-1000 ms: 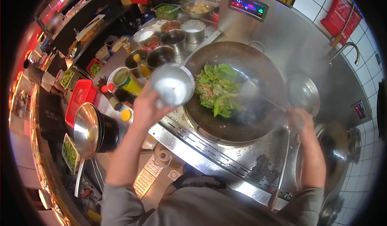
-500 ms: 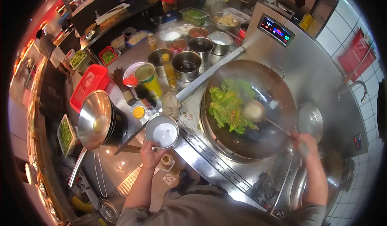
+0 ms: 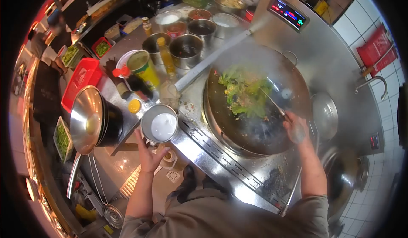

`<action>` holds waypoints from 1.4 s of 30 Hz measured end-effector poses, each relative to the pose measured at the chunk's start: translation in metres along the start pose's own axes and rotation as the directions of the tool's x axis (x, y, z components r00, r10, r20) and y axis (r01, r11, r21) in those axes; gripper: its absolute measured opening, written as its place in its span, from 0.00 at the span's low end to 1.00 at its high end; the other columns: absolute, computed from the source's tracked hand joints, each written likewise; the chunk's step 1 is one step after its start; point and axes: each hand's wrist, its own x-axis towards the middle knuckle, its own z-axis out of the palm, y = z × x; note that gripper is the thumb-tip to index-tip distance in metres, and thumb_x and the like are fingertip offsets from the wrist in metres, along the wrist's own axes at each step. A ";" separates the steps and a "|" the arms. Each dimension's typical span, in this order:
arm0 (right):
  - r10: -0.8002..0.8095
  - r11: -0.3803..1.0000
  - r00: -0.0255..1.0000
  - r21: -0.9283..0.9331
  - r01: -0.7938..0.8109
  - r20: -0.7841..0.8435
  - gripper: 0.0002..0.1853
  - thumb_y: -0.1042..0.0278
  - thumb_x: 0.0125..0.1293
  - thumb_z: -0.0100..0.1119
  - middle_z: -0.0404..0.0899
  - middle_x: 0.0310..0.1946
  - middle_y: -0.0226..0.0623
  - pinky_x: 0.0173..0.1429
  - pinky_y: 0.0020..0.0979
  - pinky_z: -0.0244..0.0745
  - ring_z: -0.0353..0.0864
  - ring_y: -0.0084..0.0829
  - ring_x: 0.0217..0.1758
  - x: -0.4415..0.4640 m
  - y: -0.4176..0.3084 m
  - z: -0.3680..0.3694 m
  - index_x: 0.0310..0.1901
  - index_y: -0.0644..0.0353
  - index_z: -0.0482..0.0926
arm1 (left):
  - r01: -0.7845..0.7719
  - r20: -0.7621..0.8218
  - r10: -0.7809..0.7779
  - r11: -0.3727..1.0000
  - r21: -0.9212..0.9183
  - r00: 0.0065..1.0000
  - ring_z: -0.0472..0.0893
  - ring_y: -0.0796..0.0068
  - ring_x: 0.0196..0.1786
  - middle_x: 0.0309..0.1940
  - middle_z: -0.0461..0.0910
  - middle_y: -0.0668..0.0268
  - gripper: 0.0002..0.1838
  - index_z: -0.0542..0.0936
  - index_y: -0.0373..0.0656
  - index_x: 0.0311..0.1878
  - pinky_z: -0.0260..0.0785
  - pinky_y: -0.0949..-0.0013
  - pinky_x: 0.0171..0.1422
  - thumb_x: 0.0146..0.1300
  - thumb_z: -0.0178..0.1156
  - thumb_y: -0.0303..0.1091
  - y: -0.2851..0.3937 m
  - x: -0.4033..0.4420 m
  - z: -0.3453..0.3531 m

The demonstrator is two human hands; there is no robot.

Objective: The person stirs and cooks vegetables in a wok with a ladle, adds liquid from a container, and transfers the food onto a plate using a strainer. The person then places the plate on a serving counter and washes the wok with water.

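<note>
In the large wok, green leafy vegetables lie in a heap under steam. My right hand is closed around the handle of a ladle. The ladle's bowl is hidden among the greens. At the counter's front edge stands a small metal pot with something white inside. Just below it, my left hand has its fingers spread and the thumb apart. Whether a fingertip still touches the pot I cannot tell.
Left of the small pot are a yellow-capped container, a red-capped bottle and stacked metal bowls. Several seasoning pots, including a dark one, stand behind a metal rail. A perforated strainer rests right of the wok.
My left hand has let go of the small pot and its fingers have spread. My right hand has moved forward and left, taking the ladle deeper into the greens. Steam has thickened.
</note>
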 end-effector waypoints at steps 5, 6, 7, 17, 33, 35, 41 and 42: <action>0.173 0.958 0.985 -0.236 -0.164 0.019 0.17 0.67 0.56 0.56 0.80 0.37 0.47 0.46 0.47 0.73 0.79 0.52 0.43 -0.009 -0.001 -0.041 0.49 0.45 0.76 | 0.285 -0.062 -0.291 0.954 -0.089 0.955 0.68 0.56 0.63 0.69 0.52 0.49 0.64 0.38 0.39 0.72 0.67 0.58 0.61 0.40 0.76 0.37 -0.035 -0.056 0.013; 0.176 0.943 0.984 -0.290 -0.160 0.028 0.16 0.66 0.56 0.56 0.80 0.37 0.47 0.45 0.47 0.74 0.79 0.51 0.42 -0.014 0.004 -0.052 0.49 0.45 0.76 | 0.347 -0.037 -0.357 0.924 -0.161 0.933 0.68 0.56 0.62 0.68 0.54 0.49 0.63 0.38 0.39 0.72 0.67 0.58 0.60 0.41 0.75 0.37 -0.044 -0.067 0.021; 0.180 0.926 0.983 -0.345 -0.155 0.040 0.16 0.66 0.56 0.55 0.80 0.36 0.46 0.44 0.47 0.74 0.79 0.51 0.42 -0.019 0.011 -0.062 0.48 0.45 0.76 | 0.405 0.065 -0.400 0.896 -0.182 0.914 0.70 0.56 0.61 0.66 0.58 0.48 0.60 0.42 0.39 0.72 0.68 0.59 0.59 0.42 0.74 0.37 -0.063 -0.082 0.031; 0.171 0.859 0.978 -0.504 -0.088 0.121 0.19 0.54 0.59 0.51 0.81 0.34 0.49 0.46 0.44 0.74 0.80 0.50 0.41 0.010 0.074 0.019 0.51 0.49 0.78 | 0.977 0.884 -0.466 0.208 0.055 0.050 0.81 0.66 0.39 0.39 0.81 0.62 0.16 0.77 0.42 0.49 0.74 0.65 0.39 0.57 0.60 0.34 -0.153 -0.198 0.209; 0.053 0.996 0.971 0.062 -0.069 0.233 0.22 0.62 0.56 0.62 0.79 0.45 0.50 0.53 0.37 0.72 0.80 0.43 0.48 -0.003 0.019 0.021 0.53 0.57 0.76 | 0.991 0.825 -0.565 -0.104 -0.082 0.009 0.80 0.71 0.34 0.33 0.81 0.66 0.08 0.79 0.49 0.41 0.75 0.65 0.32 0.62 0.56 0.38 -0.212 -0.239 0.260; 0.045 0.991 0.979 0.113 -0.069 0.198 0.22 0.62 0.55 0.62 0.80 0.43 0.50 0.53 0.38 0.72 0.79 0.46 0.47 -0.007 0.015 0.013 0.53 0.56 0.76 | 0.979 0.804 -0.593 -0.137 -0.148 0.039 0.80 0.71 0.34 0.33 0.81 0.66 0.08 0.79 0.48 0.42 0.76 0.64 0.33 0.63 0.56 0.37 -0.201 -0.232 0.245; 0.045 0.999 0.995 -0.015 -0.044 0.090 0.21 0.64 0.55 0.60 0.81 0.36 0.49 0.51 0.43 0.72 0.79 0.51 0.45 -0.017 -0.002 -0.024 0.53 0.52 0.76 | 0.977 0.797 -0.600 -0.120 -0.175 0.069 0.80 0.68 0.34 0.35 0.80 0.63 0.09 0.78 0.45 0.41 0.78 0.64 0.34 0.62 0.58 0.38 -0.237 -0.225 0.245; 0.042 0.998 0.998 -0.051 -0.039 0.056 0.21 0.65 0.55 0.60 0.81 0.36 0.49 0.50 0.43 0.72 0.78 0.52 0.45 -0.015 -0.015 -0.025 0.53 0.50 0.76 | 0.988 0.759 -0.646 -0.050 -0.143 0.077 0.80 0.69 0.33 0.35 0.80 0.63 0.09 0.78 0.44 0.40 0.78 0.64 0.34 0.62 0.58 0.38 -0.204 -0.209 0.224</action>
